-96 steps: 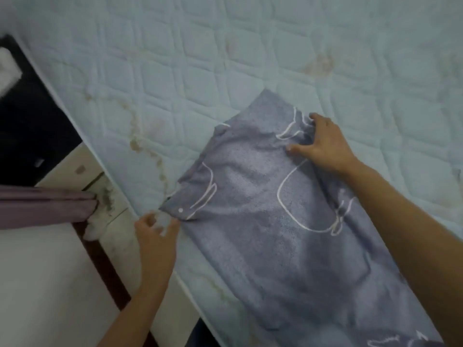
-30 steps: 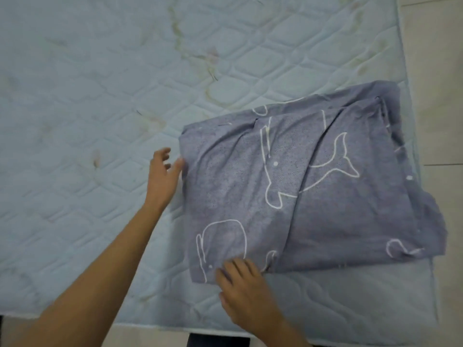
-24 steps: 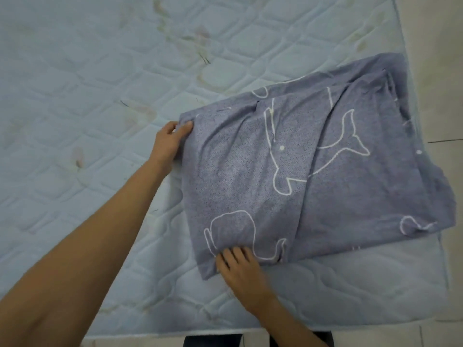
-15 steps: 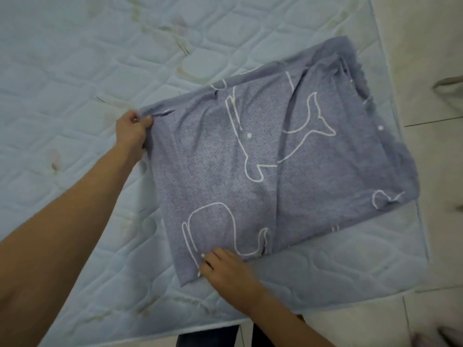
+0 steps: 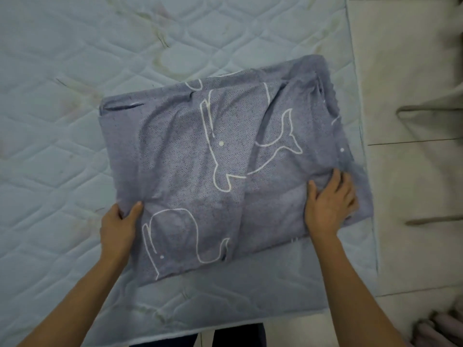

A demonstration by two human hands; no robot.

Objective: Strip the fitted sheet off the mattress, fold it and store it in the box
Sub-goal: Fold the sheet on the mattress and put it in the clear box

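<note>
Since the picture half a second ago, the left hand (image 5: 117,229) has come down from the far left corner of the fitted sheet (image 5: 200,159) to its left edge, nearer the person. There it grasps the cloth, with the thumb on top and the other fingers curled at the border. The right hand has left the near edge and crossed to the right side.

The sheet lies folded into a rough rectangle on the bare quilted mattress (image 5: 50,146), close to its right corner. The whale print faces up, and one layer overlaps another along a slanting line in the middle. The right hand (image 5: 330,204) sinks its fingertips into the cloth at the right border. The wrinkles run toward them, so it seems to gather and hold the fabric, though motion blur makes this less sure. I judge that the two hands take opposite sides to fold again or to lift the bundle.

How many layers lie below cannot be seen. Right of the mattress is a tiled floor (image 5: 400,246) with a beige shape (image 5: 431,103) cut off by the edge, perhaps the box, I cannot tell.
</note>
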